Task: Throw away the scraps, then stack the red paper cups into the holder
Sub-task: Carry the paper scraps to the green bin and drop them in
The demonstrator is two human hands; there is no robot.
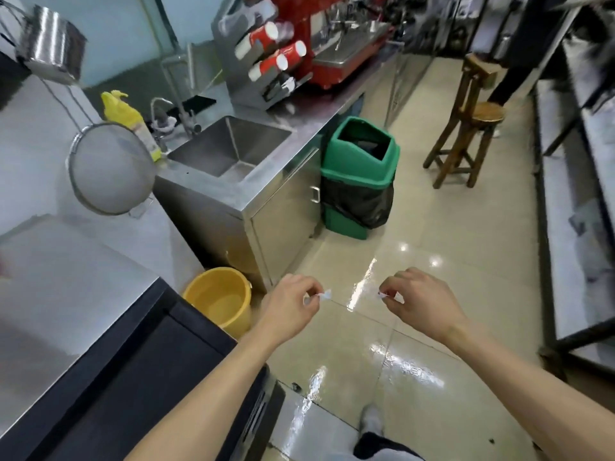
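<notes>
My left hand (293,302) pinches a small white scrap (324,295) between its fingertips, held out over the tiled floor. My right hand (417,299) pinches another small white scrap (382,295) the same way, about a hand's width to the right. Ahead stands a green bin (359,171) with an open top and a black liner, against the steel counter. Further back on the counter a grey cup holder (246,61) carries red paper cups (263,34) lying slanted in its tubes, rims pointing right.
A steel sink (229,144) is set in the counter (299,118), with a yellow bottle (128,118) and a hanging strainer (109,168) to its left. A yellow bucket (221,299) stands on the floor near my left hand. A wooden stool (466,124) and shelving (572,194) line the right.
</notes>
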